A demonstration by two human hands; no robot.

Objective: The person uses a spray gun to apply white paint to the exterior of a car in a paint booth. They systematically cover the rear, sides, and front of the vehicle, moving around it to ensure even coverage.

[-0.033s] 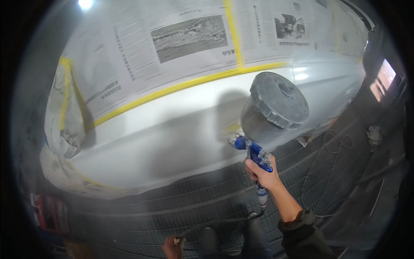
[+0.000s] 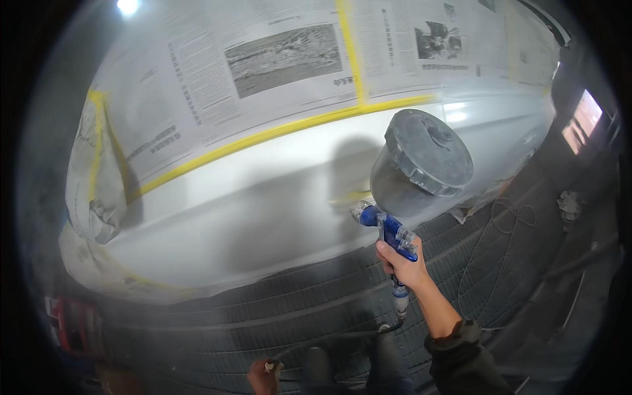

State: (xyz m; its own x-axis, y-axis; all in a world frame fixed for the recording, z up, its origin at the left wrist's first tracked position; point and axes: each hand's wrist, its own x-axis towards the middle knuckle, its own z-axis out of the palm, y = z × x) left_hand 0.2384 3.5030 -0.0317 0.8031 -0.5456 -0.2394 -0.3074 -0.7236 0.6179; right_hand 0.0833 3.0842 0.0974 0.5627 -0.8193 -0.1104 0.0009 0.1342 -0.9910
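Nothing has shifted: right hand (image 2: 403,263) stays clenched around the blue metal spray gun (image 2: 390,230) with its grey lidded cup (image 2: 421,164), nozzle facing the white panel (image 2: 263,204). Left hand (image 2: 263,376), low down, grip unclear.

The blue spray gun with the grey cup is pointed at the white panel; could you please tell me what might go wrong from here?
1. The blue spray gun sits close to the white panel; paint could build up and run.
2. Mist hangs over the newspaper masking; overspray may creep past the yellow tape if an edge lifts.
3. The dark hose held by the left hand crosses the grated floor and could snag.
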